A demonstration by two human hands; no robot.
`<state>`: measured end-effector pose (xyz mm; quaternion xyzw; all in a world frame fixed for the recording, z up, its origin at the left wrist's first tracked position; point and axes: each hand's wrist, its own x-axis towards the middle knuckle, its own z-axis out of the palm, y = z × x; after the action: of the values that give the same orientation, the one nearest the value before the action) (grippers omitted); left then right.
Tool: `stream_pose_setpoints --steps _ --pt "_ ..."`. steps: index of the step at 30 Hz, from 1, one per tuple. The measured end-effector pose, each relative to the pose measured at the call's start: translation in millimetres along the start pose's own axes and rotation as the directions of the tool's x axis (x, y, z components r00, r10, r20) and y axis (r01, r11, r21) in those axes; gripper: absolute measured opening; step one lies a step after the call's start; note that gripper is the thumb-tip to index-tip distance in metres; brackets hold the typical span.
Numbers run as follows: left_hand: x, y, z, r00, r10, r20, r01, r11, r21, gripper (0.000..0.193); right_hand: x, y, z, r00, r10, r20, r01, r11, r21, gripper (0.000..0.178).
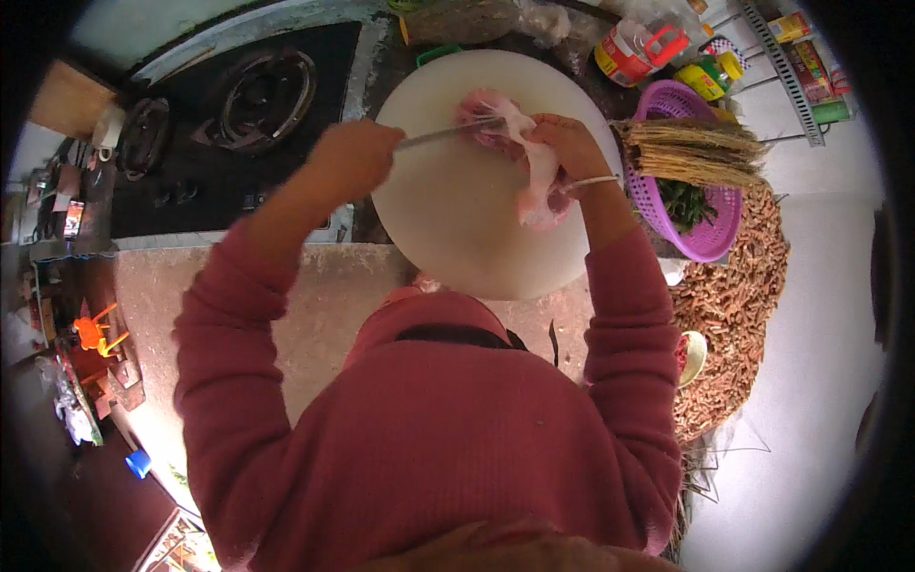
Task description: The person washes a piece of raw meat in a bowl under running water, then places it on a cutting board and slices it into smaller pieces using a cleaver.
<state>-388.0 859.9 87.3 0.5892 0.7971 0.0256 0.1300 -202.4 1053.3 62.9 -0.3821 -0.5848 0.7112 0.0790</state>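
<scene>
A large round white cutting board [448,234] lies in front of me with a piece of raw pink meat [541,186] with a pale skin or fat layer on its far right part. My left hand [357,160] is closed around the handle of a knife [440,136]. The blade reaches right, and its tip end is at the meat's upper part. Closed on the meat's right side is my right hand [570,143], its fingers pinching the pale layer. Whether the blade is in the meat or only against it, I cannot tell. A light bangle [591,180] circles my right wrist.
Left of the board is a black gas stove [267,95]. A purple plastic basket [701,250] with green leaves stands on the right, a straw bundle [691,153] across it. Bottles [710,76] and a red-handled jug [629,52] stand behind. Brown pellet-like pieces [729,324] are heaped at right.
</scene>
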Motion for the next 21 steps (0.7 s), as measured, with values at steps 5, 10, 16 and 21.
stream_pose_setpoints --steps 5,10,16,21 --pt "9.2 9.3 20.0 0.997 -0.009 -0.077 0.010 1.000 0.014 0.021 -10.4 -4.6 -20.1 0.905 -0.374 0.203 0.415 0.881 -0.227 0.026" --pt "14.2 -3.7 -2.0 0.987 0.031 -0.155 0.001 0.979 0.206 0.022 -16.8 -2.5 -32.8 0.999 -0.029 0.043 0.022 0.987 0.161 0.030" --pt "7.8 -6.8 -13.2 0.988 0.005 -0.157 0.042 0.954 0.296 0.018 15.5 27.6 -12.4 0.991 -0.051 -0.123 0.050 0.999 -0.018 0.024" --pt "-19.7 -26.0 -22.8 0.999 -0.027 0.022 0.022 0.976 0.217 0.015 23.8 45.0 -2.6 0.965 -0.248 -0.088 0.204 0.916 -0.346 0.019"
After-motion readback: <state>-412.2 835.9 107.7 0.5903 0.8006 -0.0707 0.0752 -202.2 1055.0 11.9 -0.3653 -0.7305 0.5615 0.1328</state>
